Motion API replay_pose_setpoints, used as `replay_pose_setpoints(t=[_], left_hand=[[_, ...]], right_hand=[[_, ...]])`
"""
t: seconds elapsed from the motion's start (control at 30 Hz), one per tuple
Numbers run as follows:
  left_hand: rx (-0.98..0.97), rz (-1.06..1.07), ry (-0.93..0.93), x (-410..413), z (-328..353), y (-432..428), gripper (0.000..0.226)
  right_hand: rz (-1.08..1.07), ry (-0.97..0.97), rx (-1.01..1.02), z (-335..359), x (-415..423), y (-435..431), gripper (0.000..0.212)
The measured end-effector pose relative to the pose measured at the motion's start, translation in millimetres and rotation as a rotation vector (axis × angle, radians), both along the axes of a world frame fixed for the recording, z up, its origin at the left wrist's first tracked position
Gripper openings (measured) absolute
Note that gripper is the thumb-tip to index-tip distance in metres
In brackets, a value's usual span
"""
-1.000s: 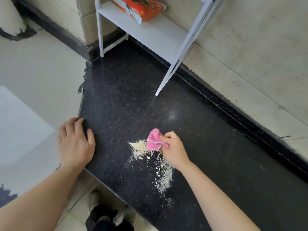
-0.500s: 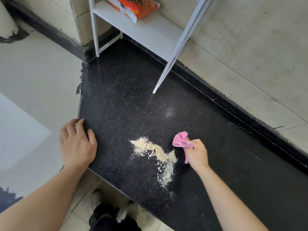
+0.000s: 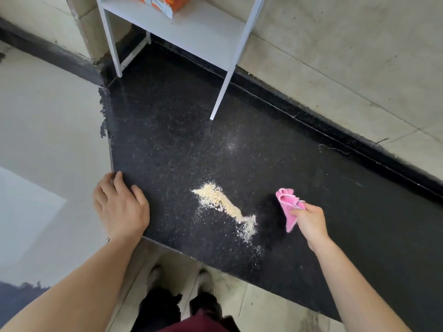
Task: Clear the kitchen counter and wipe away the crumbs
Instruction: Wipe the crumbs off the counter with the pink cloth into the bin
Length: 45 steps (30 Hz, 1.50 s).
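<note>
The left hand (image 3: 121,207) lies flat with fingers spread on the near left corner of the black worktop (image 3: 167,144). The right hand (image 3: 310,220) pinches a bunched pink cloth (image 3: 287,204), apart from and right of the pale crumbs (image 3: 225,204) heaped mid-worktop. Farther back, a white shelf (image 3: 191,29) holds an orange packet (image 3: 167,3), contents unseen.

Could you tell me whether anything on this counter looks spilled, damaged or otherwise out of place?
Yes: a streak of pale crumbs lies spilled on the black counter, thinning toward its front edge. The pink cloth in the right hand is beside it, not on it. The counter's left edge looks chipped.
</note>
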State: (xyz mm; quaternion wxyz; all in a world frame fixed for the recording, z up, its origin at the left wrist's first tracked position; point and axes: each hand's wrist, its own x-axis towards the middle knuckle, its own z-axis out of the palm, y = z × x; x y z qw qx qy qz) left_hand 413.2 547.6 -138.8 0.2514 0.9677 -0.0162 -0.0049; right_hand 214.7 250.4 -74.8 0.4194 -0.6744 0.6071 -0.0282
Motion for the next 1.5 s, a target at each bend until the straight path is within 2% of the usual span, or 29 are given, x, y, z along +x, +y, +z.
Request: replay_pose_setpoints(t=[0.07,0.1,0.17,0.27,0.4,0.47,0.53,0.6,0.73,0.77,0.9,1.07,1.17,1.27,1.37,1.5], left_hand=[[-0.01,-0.004,-0.02,-1.5,-1.9,-0.1,0.043],[-0.018,-0.002,-0.031,-1.4,-3.1,0.2,0.043],[-0.024,-0.009,-0.052,0.4,-6.7,0.4,0.043],[-0.022,-0.017,-0.058,1.9,-13.3,2.0,0.044],[-0.022,-0.046,-0.061,0.0,-15.2,4.9,0.047],[-0.021,-0.054,-0.054,0.8,-15.8,6.3,0.048],[-0.026,-0.06,-0.046,0.8,-14.6,7.7,0.048],[-0.033,-0.063,-0.039,0.6,-12.7,8.4,0.047],[-0.029,-0.075,-0.035,-0.7,-9.8,8.0,0.047],[-0.029,-0.075,-0.034,-1.2,-9.4,7.9,0.047],[-0.015,-0.1,-0.034,-4.0,-7.6,9.0,0.047],[0.002,-0.109,-0.018,-4.5,-2.6,7.9,0.046],[0.019,-0.109,-0.003,-5.0,-2.2,8.1,0.047],[0.016,-0.104,-0.004,-3.8,-2.9,7.4,0.046],[0.02,-0.097,-0.008,-2.4,-5.2,5.6,0.047],[0.038,-0.092,-0.025,-2.3,-10.2,7.3,0.05]], right_hand=[[-0.041,0.133,-0.064,-6.6,-17.9,10.5,0.028],[-0.017,0.138,-0.094,-11.6,-21.2,22.9,0.033],[0.056,0.089,-0.143,-23.4,-14.9,53.1,0.034],[0.166,-0.033,-0.089,-36.2,10.0,92.2,0.015],[0.234,-0.15,0.093,-20.7,24.2,100.4,0.025],[0.148,-0.159,0.065,-7.6,13.7,91.6,0.028],[-0.025,-0.093,-0.048,2.5,-9.4,82.1,0.033],[-0.137,0.073,-0.108,10.4,-36.2,78.4,0.032],[-0.106,0.32,-0.147,2.2,-68.8,107.0,0.026],[-0.086,0.317,-0.184,-4.6,-68.3,119.2,0.022],[-0.004,0.204,-0.257,-25.6,-33.7,161.7,0.036],[0.058,0.075,-0.195,-32.1,21.2,186.6,0.034],[0.051,-0.086,-0.055,-29.0,36.4,188.0,0.04],[-0.008,-0.237,-0.039,-22.7,35.6,173.7,0.028],[-0.013,-0.207,-0.154,-14.5,36.3,130.3,0.028],[0.257,0.023,-0.212,-14.8,66.2,71.6,0.033]])
